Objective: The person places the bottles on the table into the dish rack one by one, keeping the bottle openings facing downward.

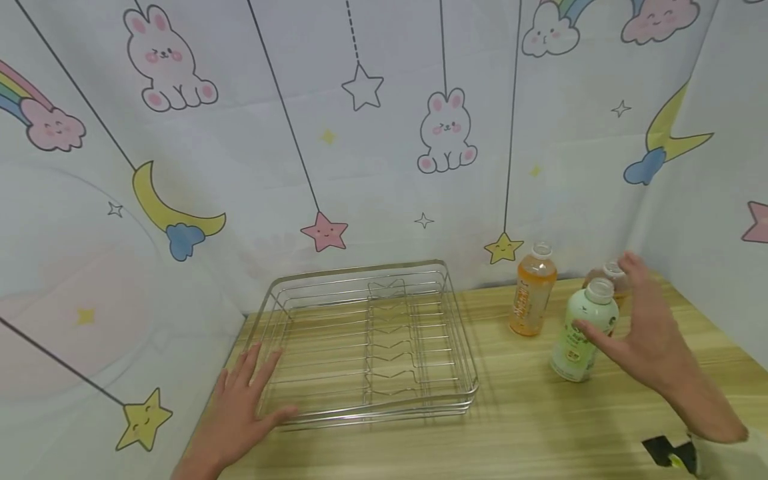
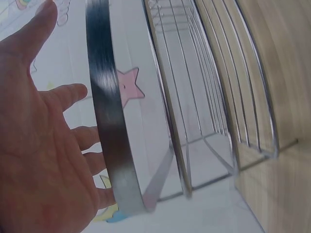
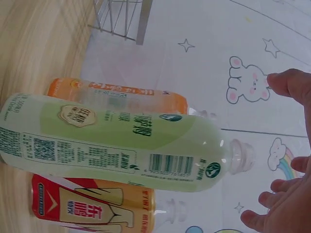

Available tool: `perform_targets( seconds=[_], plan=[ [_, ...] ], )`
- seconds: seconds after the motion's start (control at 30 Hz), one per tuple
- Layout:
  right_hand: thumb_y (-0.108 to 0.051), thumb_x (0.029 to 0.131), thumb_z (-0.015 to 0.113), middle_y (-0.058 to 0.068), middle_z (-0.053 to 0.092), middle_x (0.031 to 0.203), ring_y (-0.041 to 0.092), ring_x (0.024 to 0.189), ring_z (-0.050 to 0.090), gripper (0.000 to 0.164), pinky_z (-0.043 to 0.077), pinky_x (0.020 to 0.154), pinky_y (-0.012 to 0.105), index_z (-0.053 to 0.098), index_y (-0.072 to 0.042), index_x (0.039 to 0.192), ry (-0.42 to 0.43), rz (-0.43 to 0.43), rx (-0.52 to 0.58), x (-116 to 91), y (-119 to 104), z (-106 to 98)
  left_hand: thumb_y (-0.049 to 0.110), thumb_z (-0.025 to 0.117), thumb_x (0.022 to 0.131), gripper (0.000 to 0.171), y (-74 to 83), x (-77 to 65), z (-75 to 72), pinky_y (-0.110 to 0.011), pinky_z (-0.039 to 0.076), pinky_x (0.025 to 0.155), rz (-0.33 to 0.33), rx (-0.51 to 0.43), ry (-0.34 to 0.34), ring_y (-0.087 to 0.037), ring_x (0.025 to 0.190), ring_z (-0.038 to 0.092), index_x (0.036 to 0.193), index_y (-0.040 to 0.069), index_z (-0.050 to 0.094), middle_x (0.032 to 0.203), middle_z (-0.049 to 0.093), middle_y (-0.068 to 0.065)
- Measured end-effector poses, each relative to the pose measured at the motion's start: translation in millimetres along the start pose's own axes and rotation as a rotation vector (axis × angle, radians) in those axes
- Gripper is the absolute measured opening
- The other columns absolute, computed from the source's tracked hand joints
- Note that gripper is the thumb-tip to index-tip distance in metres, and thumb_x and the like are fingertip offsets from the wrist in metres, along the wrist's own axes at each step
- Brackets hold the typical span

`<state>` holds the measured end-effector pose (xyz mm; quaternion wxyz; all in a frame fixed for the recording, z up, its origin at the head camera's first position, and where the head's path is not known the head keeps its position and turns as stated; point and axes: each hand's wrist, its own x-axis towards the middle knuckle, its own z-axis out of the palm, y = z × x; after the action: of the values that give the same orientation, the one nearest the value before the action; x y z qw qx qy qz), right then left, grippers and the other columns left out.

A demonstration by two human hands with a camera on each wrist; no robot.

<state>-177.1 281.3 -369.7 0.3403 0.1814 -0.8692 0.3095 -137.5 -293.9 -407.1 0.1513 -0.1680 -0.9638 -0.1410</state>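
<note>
My left hand (image 1: 240, 410) is spread at the front left corner of a wire dish rack (image 1: 372, 400); in the left wrist view its fingers are beside the rack's flat metal rim (image 2: 109, 97), and whether they touch it I cannot tell. On the right, my right hand (image 1: 648, 333) has thumb and fingers apart close to a pale green bottle (image 1: 585, 333). The right wrist view shows a gap between that hand (image 3: 286, 194) and the bottle's clear cap (image 3: 241, 156). An orange drink bottle (image 1: 533, 293) stands behind it, and a red and gold bottle (image 3: 92, 204) is partly hidden.
A wood-grain table (image 1: 510, 433) carries everything. Behind it and along the sides hangs a white cloth (image 1: 384, 167) printed with rabbits, stars and moons. The rack stands left of the bottles, with a wire divider (image 1: 390, 347) running inside it.
</note>
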Motion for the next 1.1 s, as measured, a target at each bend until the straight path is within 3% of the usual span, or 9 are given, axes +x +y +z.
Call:
perform_targets(
  seconds=[0.13, 0.3, 0.63, 0.87, 1.0, 1.1],
  plan=[
    [-0.013, 0.074, 0.084, 0.032, 0.016, 0.156, 0.052, 0.142, 0.016, 0.11, 0.011, 0.114, 0.066, 0.012, -0.002, 0.156, 0.046, 0.146, 0.052, -9.0, 5.5, 3.2, 0.047, 0.076, 0.083, 0.091, -11.8, -4.4, -1.9, -0.08, 0.021, 0.095, -0.041, -0.004, 0.001, -0.053, 0.138, 0.023, 0.154, 0.013, 0.032, 0.156, 0.022, -0.03],
    [-0.011, 0.076, 0.083, 0.034, 0.017, 0.155, 0.055, 0.138, 0.021, 0.109, 0.019, 0.11, 0.069, 0.009, -0.003, 0.157, 0.042, 0.276, 0.099, -20.5, 13.0, 10.1, 0.045, 0.075, 0.084, 0.091, -23.4, -10.6, 1.8, -0.082, 0.022, 0.092, -0.074, -0.027, 0.011, -0.052, 0.137, 0.025, 0.156, 0.013, 0.029, 0.155, 0.021, -0.03],
    [-0.014, 0.083, 0.08, 0.037, 0.016, 0.154, 0.058, 0.137, 0.021, 0.106, 0.021, 0.105, 0.074, 0.004, -0.004, 0.156, -0.036, 0.373, 0.172, -35.0, 27.3, 25.3, 0.036, 0.076, 0.086, 0.095, -37.6, -16.7, 9.2, -0.082, 0.021, 0.093, -0.111, -0.126, 0.0, -0.063, 0.131, 0.025, 0.158, 0.011, 0.019, 0.156, 0.014, -0.034],
    [-0.02, 0.086, 0.079, 0.041, 0.028, 0.146, 0.062, 0.128, 0.032, 0.1, 0.028, 0.099, 0.076, 0.009, 0.0, 0.154, -0.093, 0.442, 0.177, -40.0, 33.3, 33.9, 0.037, 0.071, 0.091, 0.099, -45.3, -18.9, 7.1, -0.081, 0.024, 0.095, -0.215, -0.209, -0.106, -0.064, 0.133, 0.019, 0.158, 0.001, 0.008, 0.156, 0.007, -0.037],
    [-0.021, 0.086, 0.079, 0.043, 0.035, 0.139, 0.062, 0.121, 0.04, 0.099, 0.033, 0.095, 0.075, 0.011, 0.001, 0.154, -0.113, 0.477, 0.18, -42.1, 36.1, 38.0, 0.036, 0.072, 0.09, 0.102, -48.6, -19.7, 7.4, -0.078, 0.023, 0.099, -0.244, -0.271, -0.13, -0.061, 0.136, 0.018, 0.156, -0.004, 0.005, 0.154, 0.011, -0.038],
    [-0.024, 0.087, 0.078, 0.043, 0.036, 0.137, 0.061, 0.119, 0.042, 0.099, 0.037, 0.092, 0.073, 0.009, 0.004, 0.153, -0.136, 0.511, 0.18, -44.1, 38.4, 41.2, 0.034, 0.075, 0.088, 0.103, -50.6, -20.2, 9.2, -0.078, 0.028, 0.097, -0.248, -0.303, -0.116, -0.06, 0.134, 0.025, 0.156, -0.005, 0.007, 0.153, 0.017, -0.039]
  ],
)
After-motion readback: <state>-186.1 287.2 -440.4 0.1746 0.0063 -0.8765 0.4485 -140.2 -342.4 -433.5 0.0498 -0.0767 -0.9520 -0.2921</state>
